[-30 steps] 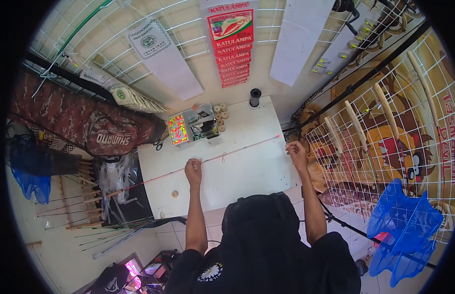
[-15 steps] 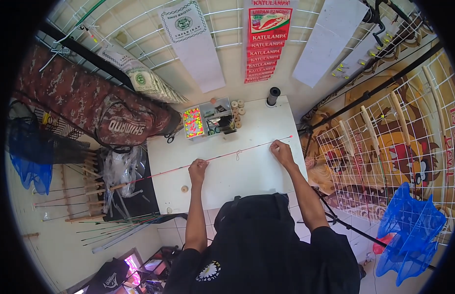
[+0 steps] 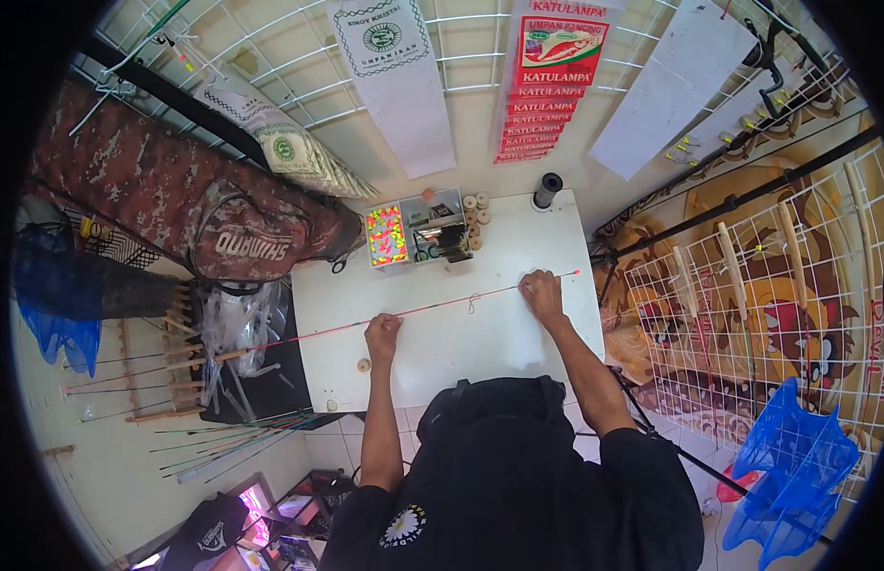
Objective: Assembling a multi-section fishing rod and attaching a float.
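Note:
A thin red fishing rod (image 3: 442, 305) lies slantwise over the white table, its cork-coloured handle (image 3: 231, 354) off to the left and its bright red tip (image 3: 576, 272) at the right. My left hand (image 3: 383, 335) is closed on the rod's middle stretch, fingers curled. Closer to the tip, my right hand (image 3: 543, 297) pinches the rod between its fingers. Any finer thing between those fingertips is too small to make out. A small loop of thin line (image 3: 473, 303) hangs or lies just below the rod between the two hands.
At the table's back stand a box of bright floats (image 3: 386, 235), a tray of small items (image 3: 438, 240) and several wooden spools (image 3: 476, 215). A black cylinder (image 3: 549, 190) stands back right. One spool (image 3: 364, 364) lies near my left wrist. A camouflage rod bag (image 3: 166, 190) flanks the left.
My right hand has shifted a little left along the rod, away from the tip, and its fingers now meet the rod. My left hand stays about where it was. The view has tilted slightly.

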`<state>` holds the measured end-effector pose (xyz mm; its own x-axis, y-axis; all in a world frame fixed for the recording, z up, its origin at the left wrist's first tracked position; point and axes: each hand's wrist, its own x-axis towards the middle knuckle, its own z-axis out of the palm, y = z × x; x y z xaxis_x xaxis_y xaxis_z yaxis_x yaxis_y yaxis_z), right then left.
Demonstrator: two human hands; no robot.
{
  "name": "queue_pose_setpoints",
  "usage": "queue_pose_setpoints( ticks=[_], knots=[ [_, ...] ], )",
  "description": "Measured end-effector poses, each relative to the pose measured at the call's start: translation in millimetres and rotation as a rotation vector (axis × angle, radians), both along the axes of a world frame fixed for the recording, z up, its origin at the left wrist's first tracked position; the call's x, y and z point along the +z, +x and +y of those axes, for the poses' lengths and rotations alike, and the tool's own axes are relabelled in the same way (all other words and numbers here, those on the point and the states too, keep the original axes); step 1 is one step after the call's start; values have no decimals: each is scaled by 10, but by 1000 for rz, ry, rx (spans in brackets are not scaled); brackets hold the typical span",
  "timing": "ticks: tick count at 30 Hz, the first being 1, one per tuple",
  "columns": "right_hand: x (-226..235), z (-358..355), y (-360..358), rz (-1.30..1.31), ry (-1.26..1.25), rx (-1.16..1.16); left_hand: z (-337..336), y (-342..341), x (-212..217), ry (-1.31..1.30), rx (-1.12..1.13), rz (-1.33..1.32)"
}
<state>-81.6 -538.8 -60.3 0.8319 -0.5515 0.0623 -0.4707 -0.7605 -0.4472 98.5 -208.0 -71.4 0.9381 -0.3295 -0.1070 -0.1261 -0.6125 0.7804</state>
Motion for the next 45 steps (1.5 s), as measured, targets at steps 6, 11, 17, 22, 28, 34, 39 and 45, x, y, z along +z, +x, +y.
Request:
queue_pose_setpoints(
  ticks=[6,11,17,22,28,34,39,45],
  knots=[
    [-51,-14,18,24,-52,82,-7,24,-8,36,-3,6],
    [-58,9,74,11,-27,124,79,81,-46,43,-11,35],
    [-134,4,66,66,-122,218,63,123,24,70,-22,44],
    [-202,-30,8,87,-384,319,-13,146,128,30,-35,146],
    [202,59,147,111,-268,444,265,346,202,19,-112,208],
    [1031,180,47,65,-270,417,-671,6,1508,21,-68,-183],
    [1639,402,34,-17,-293,440,-1316,-526,1955,-361,-542,-271],
    [2305,573,-50,10,-427,454,-1422,-585,1859,-587,-711,374]
  ],
)
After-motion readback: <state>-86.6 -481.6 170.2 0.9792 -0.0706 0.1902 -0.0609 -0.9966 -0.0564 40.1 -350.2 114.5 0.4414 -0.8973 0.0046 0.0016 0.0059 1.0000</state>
